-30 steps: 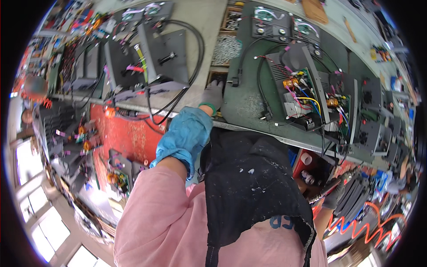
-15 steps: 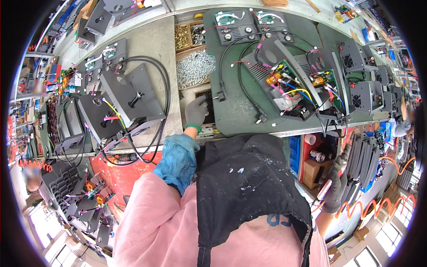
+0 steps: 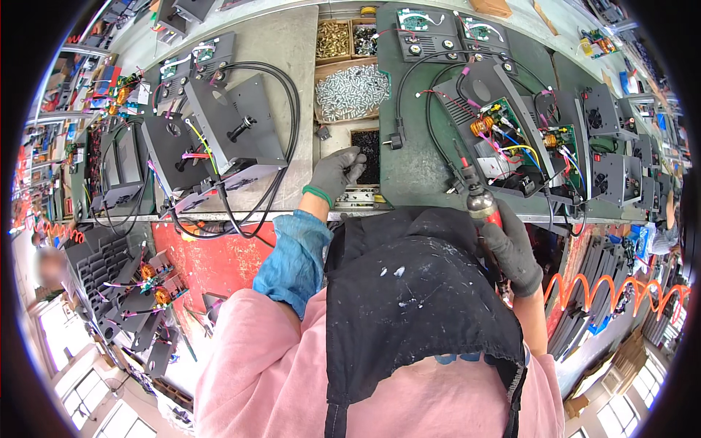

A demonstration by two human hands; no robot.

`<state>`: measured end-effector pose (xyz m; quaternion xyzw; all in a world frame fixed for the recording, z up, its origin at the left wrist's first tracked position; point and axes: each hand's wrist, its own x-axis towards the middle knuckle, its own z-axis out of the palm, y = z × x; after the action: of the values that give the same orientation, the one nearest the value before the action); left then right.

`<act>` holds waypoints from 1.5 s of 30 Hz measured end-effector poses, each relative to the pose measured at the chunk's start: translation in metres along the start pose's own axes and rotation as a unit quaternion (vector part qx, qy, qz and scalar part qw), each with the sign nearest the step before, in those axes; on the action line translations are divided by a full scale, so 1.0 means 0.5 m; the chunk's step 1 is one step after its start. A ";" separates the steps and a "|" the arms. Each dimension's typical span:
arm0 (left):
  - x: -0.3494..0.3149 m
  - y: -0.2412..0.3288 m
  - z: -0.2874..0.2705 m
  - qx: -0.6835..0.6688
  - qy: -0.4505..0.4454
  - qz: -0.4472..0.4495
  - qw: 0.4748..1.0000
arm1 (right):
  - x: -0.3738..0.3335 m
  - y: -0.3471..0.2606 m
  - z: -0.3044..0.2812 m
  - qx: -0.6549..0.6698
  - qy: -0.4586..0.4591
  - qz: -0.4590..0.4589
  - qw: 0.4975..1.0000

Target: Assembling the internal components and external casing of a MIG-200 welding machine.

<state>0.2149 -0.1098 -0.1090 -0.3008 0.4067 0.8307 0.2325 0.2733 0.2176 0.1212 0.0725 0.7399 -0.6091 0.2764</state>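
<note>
My left hand [image 3: 338,174], in a grey glove with a green cuff, is at the near end of the parts tray. Its fingers are curled together at the left edge of a compartment of small black screws [image 3: 370,155]; whatever they may hold is too small to see. My right hand [image 3: 513,252], also gloved, grips a power screwdriver [image 3: 480,198] at the bench's front edge, the bit pointing away from me. Beyond the bit stands an opened dark grey housing [image 3: 504,124] with a circuit board and coloured wires.
Silver screws [image 3: 350,93] and brass-coloured fittings [image 3: 333,39] lie in the farther compartments. On the left, grey metal panels [image 3: 255,109] stand with looped black cables [image 3: 296,109]. A power plug [image 3: 395,140] rests on the green mat. An orange coiled hose [image 3: 613,292] hangs at right.
My right hand has brought the screwdriver from the far right inward to the bench edge. My left hand has drawn back from the black screws, its fingers curled. The view has shifted slightly.
</note>
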 end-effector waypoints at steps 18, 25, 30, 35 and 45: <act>-0.152 0.107 0.177 -0.267 -0.228 -0.001 0.936 | 0.067 -0.042 0.058 -0.267 -0.075 -0.010 0.961; -0.170 0.104 0.230 -0.177 -0.252 0.063 0.949 | 0.058 -0.038 0.054 -0.265 -0.063 -0.001 0.962; -0.170 0.103 0.239 -0.183 -0.209 0.070 0.958 | 0.054 -0.020 0.046 -0.235 -0.058 -0.007 0.970; -0.129 0.073 0.181 -0.051 -0.104 0.074 0.991 | 0.040 0.016 0.027 -0.171 0.001 -0.050 0.984; -0.103 -0.066 0.056 0.059 0.000 -0.005 0.998 | -0.048 0.118 -0.045 -0.113 0.062 0.110 0.986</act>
<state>0.2636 -0.0755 -0.0777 -0.2883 0.4533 0.8043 0.2541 0.3124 0.2591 0.0846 0.1592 0.8075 -0.4815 0.3013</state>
